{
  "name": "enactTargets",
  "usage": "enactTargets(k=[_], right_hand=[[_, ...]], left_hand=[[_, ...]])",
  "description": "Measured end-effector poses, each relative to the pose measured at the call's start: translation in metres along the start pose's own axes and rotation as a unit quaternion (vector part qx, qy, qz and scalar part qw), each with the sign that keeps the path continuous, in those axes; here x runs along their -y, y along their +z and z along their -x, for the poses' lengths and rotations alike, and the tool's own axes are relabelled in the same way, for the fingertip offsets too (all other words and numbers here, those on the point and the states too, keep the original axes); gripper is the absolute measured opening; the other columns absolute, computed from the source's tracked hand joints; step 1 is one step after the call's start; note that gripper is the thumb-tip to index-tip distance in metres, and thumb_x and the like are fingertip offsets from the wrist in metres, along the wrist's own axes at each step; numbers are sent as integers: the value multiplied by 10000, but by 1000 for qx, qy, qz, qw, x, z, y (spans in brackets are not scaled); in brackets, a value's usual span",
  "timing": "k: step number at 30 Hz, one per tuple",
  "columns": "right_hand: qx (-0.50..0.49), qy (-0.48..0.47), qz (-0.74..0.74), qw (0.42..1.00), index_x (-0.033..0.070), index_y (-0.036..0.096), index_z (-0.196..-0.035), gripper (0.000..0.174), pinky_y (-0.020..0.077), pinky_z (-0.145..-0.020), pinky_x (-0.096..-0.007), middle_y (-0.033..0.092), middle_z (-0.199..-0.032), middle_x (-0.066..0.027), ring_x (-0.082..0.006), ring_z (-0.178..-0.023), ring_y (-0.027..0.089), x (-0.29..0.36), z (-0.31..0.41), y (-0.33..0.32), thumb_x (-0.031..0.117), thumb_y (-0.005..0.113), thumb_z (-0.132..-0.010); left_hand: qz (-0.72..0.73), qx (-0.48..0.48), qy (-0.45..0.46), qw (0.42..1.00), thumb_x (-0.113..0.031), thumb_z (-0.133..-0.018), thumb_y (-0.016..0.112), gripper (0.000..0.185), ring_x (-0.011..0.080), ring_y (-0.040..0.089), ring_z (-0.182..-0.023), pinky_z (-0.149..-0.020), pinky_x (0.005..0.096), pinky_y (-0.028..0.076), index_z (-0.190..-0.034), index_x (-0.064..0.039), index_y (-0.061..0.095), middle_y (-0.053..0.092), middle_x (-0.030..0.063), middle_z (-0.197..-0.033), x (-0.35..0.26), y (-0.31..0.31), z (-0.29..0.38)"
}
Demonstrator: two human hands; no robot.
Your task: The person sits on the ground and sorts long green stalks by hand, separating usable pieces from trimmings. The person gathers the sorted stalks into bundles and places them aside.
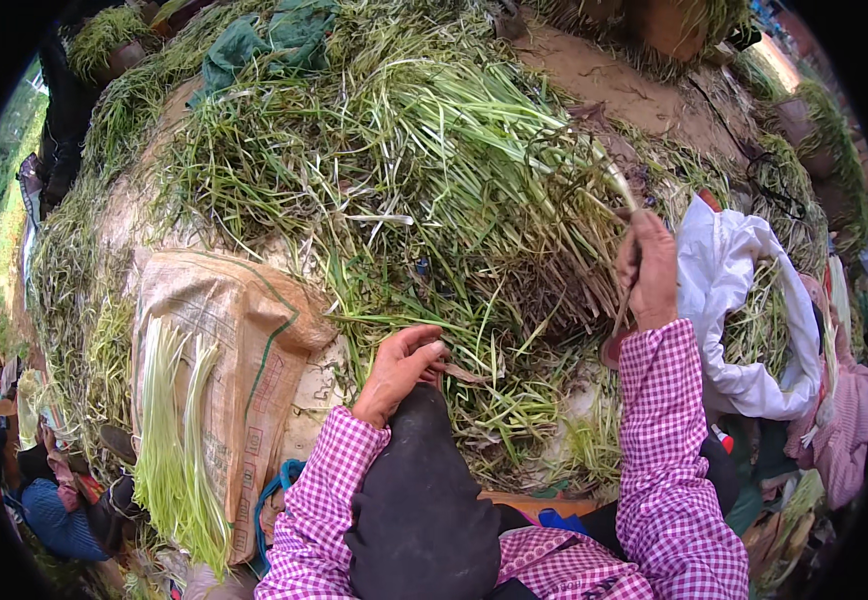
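Note:
My right hand (650, 262) has its fingers closed around the pale end of a long leafy stalk (619, 182), at the right edge of a heap of green stalks (464, 127). Below it, a bundle of brown, withered root ends (572, 292) lies beside the wrist. My left hand (404, 367) is near my dark-clad knee (430, 480), its fingers curled. A dry brown leaf (466, 373) shows at its fingertips; whether the hand grips it is unclear. To the left, two bunches of cleaned pale-green stalks (160, 405) lie on a woven sack (254, 345).
A white sack (704, 300) with its mouth rolled back holds leaf scraps (760, 322) at the right. Green netting (276, 41) lies on the heap's far side. Loose trimmings (73, 247) cover the ground at left. A seated person in blue (58, 517) appears at lower left.

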State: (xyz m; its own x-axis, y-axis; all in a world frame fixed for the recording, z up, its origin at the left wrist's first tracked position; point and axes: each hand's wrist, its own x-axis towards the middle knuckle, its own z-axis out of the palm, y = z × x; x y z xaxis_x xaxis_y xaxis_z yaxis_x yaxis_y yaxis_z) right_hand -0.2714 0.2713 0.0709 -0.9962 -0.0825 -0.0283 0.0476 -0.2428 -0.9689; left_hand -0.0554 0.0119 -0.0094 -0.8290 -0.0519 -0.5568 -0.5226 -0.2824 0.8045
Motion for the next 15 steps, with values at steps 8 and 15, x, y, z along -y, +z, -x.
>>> enactTargets(k=[8, 15], right_hand=[[-117, -209, 5, 971, 60, 598, -1009, 213, 348, -339, -166, 522, -597, 45, -31, -424, 441, 22, 40, 21, 245, 502, -964], [133, 248, 88, 956, 54, 614, -1031, 171, 440, -479, -181, 571, -669, 17, -41, -544, 517, -111, 118, 41, 172, 529, -939]], left_hand=[[56, -77, 17, 995, -174, -935, 528, 379, 158, 639, -813, -671, 268, 539, -1236, 53, 491, 658, 129, -974, -9, -11, 0], [85, -48, 16, 995, -101, -900, 584, 360, 161, 647, -741, -558, 230, 533, -1202, 76, 500, 651, 148, -964, -10, -8, -18]])
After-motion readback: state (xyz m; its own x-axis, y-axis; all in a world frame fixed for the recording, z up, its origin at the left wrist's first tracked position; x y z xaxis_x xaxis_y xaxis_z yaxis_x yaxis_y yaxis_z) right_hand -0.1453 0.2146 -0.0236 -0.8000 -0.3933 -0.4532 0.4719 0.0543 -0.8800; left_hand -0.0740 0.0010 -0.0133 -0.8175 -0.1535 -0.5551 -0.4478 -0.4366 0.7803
